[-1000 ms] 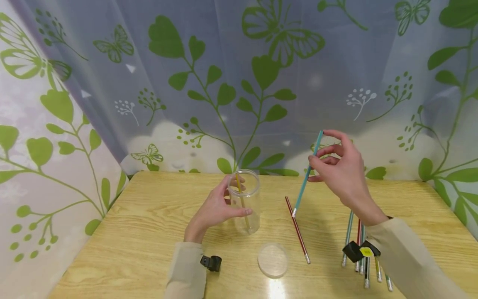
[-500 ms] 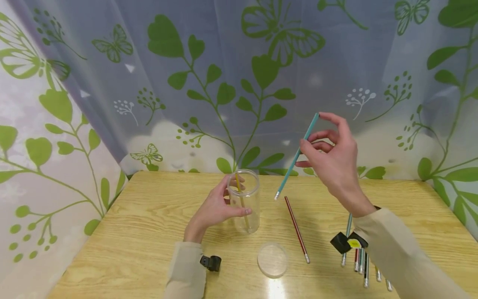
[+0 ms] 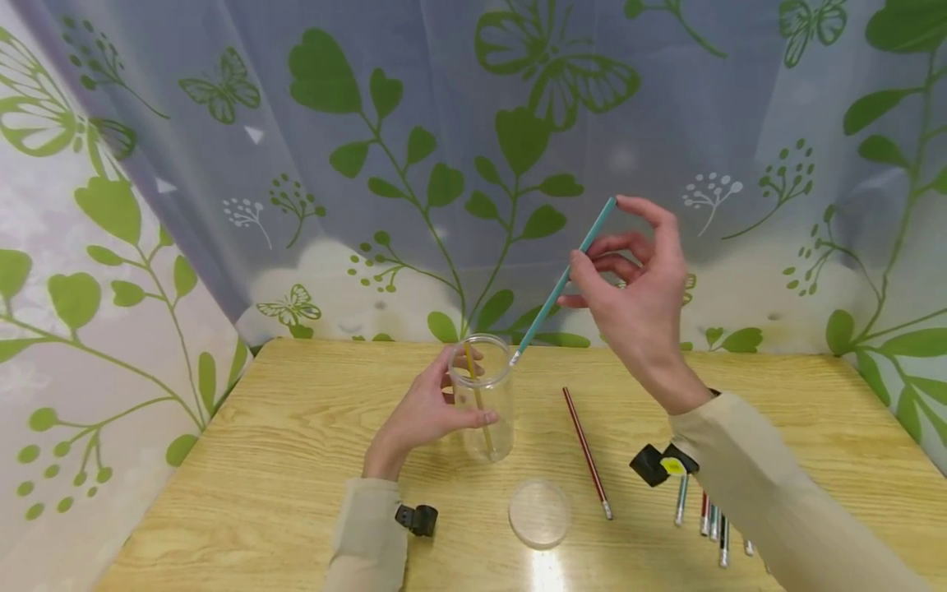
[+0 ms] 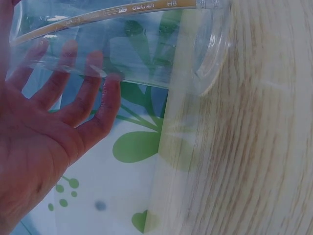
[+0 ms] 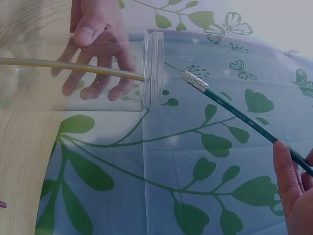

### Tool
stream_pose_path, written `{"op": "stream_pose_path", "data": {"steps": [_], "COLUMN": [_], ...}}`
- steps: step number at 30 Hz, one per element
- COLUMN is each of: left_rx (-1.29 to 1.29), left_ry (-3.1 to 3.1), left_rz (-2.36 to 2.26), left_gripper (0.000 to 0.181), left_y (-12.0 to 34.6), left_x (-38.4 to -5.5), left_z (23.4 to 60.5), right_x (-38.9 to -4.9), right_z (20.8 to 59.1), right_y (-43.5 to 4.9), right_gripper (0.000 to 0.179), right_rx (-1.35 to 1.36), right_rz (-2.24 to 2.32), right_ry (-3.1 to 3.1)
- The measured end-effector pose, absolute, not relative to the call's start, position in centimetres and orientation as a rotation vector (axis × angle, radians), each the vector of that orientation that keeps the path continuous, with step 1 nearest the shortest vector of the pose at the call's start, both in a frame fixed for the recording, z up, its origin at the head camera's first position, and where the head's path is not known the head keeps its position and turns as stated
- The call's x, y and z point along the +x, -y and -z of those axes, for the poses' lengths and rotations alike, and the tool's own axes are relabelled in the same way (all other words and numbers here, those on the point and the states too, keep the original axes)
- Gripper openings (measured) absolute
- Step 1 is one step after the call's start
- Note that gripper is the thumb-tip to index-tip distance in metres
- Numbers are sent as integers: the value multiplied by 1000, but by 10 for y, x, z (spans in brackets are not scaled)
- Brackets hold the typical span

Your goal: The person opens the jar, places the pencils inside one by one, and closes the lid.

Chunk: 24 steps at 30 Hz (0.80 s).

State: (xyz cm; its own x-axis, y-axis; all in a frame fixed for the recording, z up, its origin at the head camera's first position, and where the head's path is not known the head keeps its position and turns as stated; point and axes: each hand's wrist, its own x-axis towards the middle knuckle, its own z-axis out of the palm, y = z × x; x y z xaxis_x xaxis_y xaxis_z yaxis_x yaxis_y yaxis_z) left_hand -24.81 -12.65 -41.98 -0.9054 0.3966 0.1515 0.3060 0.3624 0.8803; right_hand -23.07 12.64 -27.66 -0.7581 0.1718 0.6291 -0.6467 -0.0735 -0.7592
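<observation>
My left hand (image 3: 425, 411) holds a clear plastic jar (image 3: 505, 423) upright on the table, with the thumb in front and fingers behind. Inside the jar leans a yellow pencil (image 3: 473, 380), its eraser end at the bottom; the left wrist view shows HB printed on this pencil (image 4: 98, 16). My right hand (image 3: 642, 288) pinches a teal pencil (image 3: 555, 300), tilted with the eraser end down. That eraser end appears beside the jar's right rim in the head view. From the right wrist, the teal pencil (image 5: 239, 115) is just outside the jar mouth, apart from it.
A dark red pencil (image 3: 588, 452) lies on the wooden table (image 3: 281, 460) right of the jar. In front is a clear round lid (image 3: 540, 515). Several pencils (image 3: 713, 518) lie at the right, partly hidden by my right sleeve. A patterned curtain (image 3: 414, 271) hangs behind the table.
My right hand has moved left and up with the teal pencil, from over the red pencil to the jar's rim. The left hand and jar have stayed in place.
</observation>
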Motion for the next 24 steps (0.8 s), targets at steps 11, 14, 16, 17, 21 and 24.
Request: {"op": "stream_pose_path", "data": {"steps": [11, 14, 16, 17, 21, 24], "left_rx": [649, 650, 651, 651, 647, 649], "left_ry": [-2514, -2510, -2508, -2508, -2511, -2512], "left_rz": [-1600, -1607, -1609, -1608, -1608, -1606], "left_gripper": [83, 83, 83, 83, 82, 81], "left_y": [127, 127, 127, 127, 126, 127], "left_x": [-249, -250, -250, -250, -249, -250], "left_z": [420, 420, 420, 420, 421, 421], "right_x": [-242, -244, -246, -246, -248, -249], "right_z": [281, 284, 287, 288, 294, 299], "right_y": [-107, -102, -100, -99, -95, -93], "right_gripper": [61, 61, 61, 61, 60, 60], "right_rx": [593, 611, 628, 637, 663, 671], "right_rz": [-1787, -1770, -1756, -1746, -1694, -1649], "right_ry": [1717, 1766, 1799, 1816, 1881, 1929]}}
